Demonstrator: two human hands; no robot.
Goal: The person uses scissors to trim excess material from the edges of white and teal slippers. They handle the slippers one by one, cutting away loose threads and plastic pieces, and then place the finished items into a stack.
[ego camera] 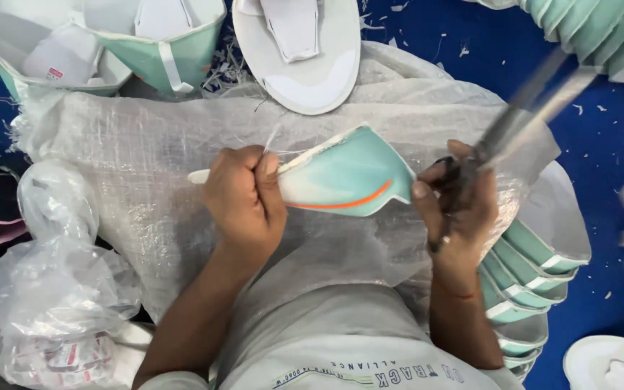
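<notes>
My left hand (245,196) is closed around the narrow end of a mint-green and white shoe upper piece (348,175) with an orange curved stripe, holding it flat over my lap. My right hand (456,206) grips the dark handles of a pair of scissors (525,115), whose long blades point up and to the right and look blurred. The scissors are just off the piece's right edge. A thin white strip sticks out to the left of my left fist.
A white woven plastic sack (146,152) covers my lap. Stacks of mint-green shoe pieces lie at right (536,278) and top right (594,29); more pieces and white soles (305,65) are at top. Clear plastic bags (55,289) sit at left on blue floor.
</notes>
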